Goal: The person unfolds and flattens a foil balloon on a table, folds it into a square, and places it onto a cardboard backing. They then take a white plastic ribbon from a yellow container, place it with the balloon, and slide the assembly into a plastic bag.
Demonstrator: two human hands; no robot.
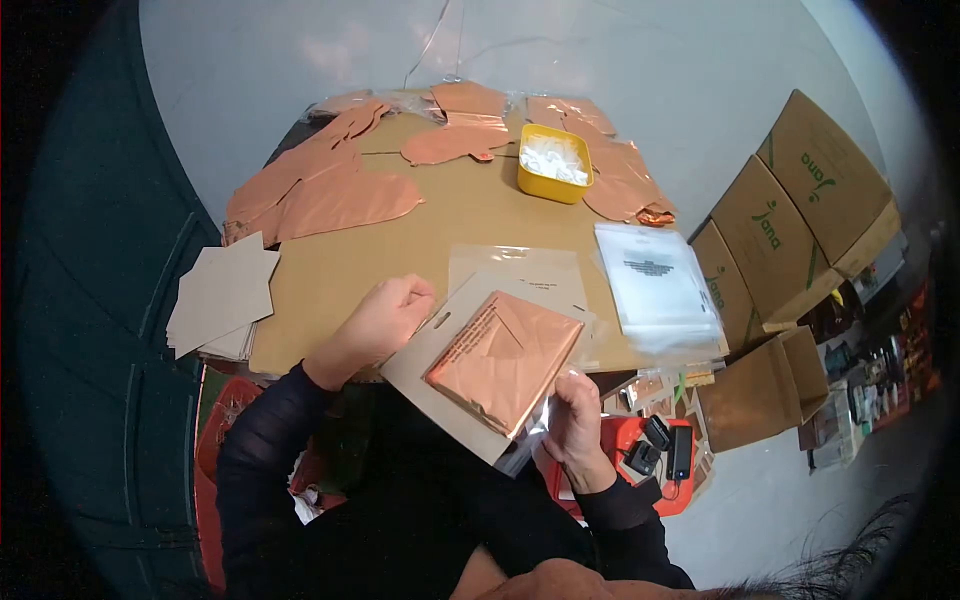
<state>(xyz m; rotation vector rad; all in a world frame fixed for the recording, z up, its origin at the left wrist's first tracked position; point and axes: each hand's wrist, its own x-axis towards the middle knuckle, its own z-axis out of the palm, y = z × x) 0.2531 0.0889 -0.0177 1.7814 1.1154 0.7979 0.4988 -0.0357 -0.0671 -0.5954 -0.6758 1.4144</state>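
In front of me a folded copper-coloured foil sheet [505, 365] with printed text lies on a grey card [415, 362] with a small slot, tilted near the table's front edge. My right hand [577, 425] is closed on the loose edge of a clear plastic bag [528, 440] at the card's lower right. Curled into a fist, my left hand [388, 322] is beside the card's upper left edge; whatever its fingers may hold is hidden. Another clear plastic bag [490, 262] lies flat just beyond the card.
Flat copper foil pieces [345, 205] lie along the table's back and left. A yellow tub [552, 188] holds white items. Clear printed bags [655, 285] are stacked right; grey cards [225, 295] left. Cardboard boxes [775, 225] stand right, above a red stool [622, 440] with black devices.
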